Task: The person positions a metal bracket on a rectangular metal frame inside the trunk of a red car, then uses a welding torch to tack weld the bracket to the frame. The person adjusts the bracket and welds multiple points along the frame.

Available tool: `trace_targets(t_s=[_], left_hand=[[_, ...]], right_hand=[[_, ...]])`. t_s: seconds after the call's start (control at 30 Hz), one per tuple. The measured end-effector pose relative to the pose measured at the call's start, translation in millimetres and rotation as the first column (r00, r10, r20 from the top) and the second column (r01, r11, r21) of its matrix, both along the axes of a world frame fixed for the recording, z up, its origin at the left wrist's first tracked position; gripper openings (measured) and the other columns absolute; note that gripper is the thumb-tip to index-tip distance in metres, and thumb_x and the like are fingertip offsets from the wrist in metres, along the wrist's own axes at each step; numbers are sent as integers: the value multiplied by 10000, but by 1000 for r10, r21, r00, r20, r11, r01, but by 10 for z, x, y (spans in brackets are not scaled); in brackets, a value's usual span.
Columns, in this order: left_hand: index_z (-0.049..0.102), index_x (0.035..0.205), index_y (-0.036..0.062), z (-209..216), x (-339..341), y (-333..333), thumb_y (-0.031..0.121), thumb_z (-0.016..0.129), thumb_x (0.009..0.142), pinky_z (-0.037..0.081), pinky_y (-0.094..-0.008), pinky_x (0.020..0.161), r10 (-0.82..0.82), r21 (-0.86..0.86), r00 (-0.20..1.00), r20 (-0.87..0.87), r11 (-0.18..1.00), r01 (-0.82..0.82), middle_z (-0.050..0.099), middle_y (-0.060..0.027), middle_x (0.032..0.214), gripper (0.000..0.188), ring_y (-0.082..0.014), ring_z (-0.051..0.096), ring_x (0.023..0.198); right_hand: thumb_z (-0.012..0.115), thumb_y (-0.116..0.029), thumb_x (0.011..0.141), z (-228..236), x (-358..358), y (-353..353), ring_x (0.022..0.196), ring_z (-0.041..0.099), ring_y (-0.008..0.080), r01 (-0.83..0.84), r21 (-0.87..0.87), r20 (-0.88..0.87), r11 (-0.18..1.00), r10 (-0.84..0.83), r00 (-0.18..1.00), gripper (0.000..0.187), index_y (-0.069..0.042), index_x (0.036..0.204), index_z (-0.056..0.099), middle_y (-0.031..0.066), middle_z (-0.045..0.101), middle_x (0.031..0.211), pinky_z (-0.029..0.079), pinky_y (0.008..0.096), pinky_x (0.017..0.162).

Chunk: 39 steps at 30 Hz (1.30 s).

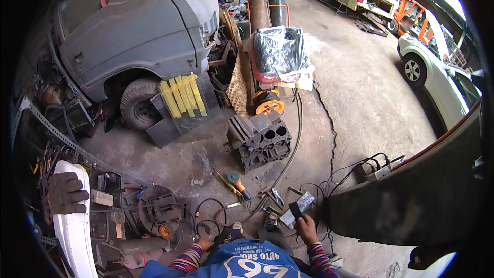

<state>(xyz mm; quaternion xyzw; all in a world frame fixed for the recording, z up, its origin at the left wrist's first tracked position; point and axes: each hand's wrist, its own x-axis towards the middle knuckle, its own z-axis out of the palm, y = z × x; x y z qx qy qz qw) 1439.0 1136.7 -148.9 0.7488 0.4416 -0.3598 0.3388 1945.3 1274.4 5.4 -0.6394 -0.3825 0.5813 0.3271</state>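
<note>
My right hand (pixel 307 229) is closed around a flat black piece (pixel 295 210), which stands up from my fingers in front of a pale metal plate or box (pixel 298 209) on the floor. My left hand (pixel 204 244) rests low by my left leg; its fingers are too small and partly hidden to read. Ahead on the concrete lies an orange angle grinder (pixel 243 189) with a green disc. A brass-coloured torch (pixel 226 180) lies beside the grinder. Small tools and metal bits are scattered just left of the pale plate.
An engine block (pixel 260 144) sits ahead, with gas cylinders (pixel 276 0) and an orange cable reel (pixel 269 106) behind. Hoses and cables (pixel 298 139) cross the floor. A grey vehicle body (pixel 128 25) stands left, a cluttered bench (pixel 118 211) nearer. A large dark panel (pixel 401 190) juts in from the right.
</note>
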Motion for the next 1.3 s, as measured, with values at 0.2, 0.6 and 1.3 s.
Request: trace_targets(t_s=[0.2,0.6,1.3], left_hand=[[665,1281,55,284,552,23,503,488,1002,463,-470,1060,932,-158,338,-127,318,-935,666,-258,1261,556,-438,625,1196],[728,917,33,-1946,1323,2415,414,673,912,535,-511,804,854,131,429,296,409,-903,722,-221,925,384,-431,690,901],[722,1072,98,-6182,2611,5171,255,827,806,422,-506,1042,347,649,903,252,632,-424,715,-113,1141,327,-337,564,1219]], right_hand=[[522,-254,1063,13,229,669,534,571,157,240,-140,-119,961,-257,959,201,-79,968,549,72,619,732,464,294,457],[490,-248,1078,-2297,-657,675,556,536,153,423,-624,-132,658,-622,772,177,-87,1045,555,40,603,770,489,337,508],[492,-166,1089,-4126,-1032,1517,626,473,121,424,-786,-183,450,-825,535,186,-91,920,502,32,527,739,409,271,586]])
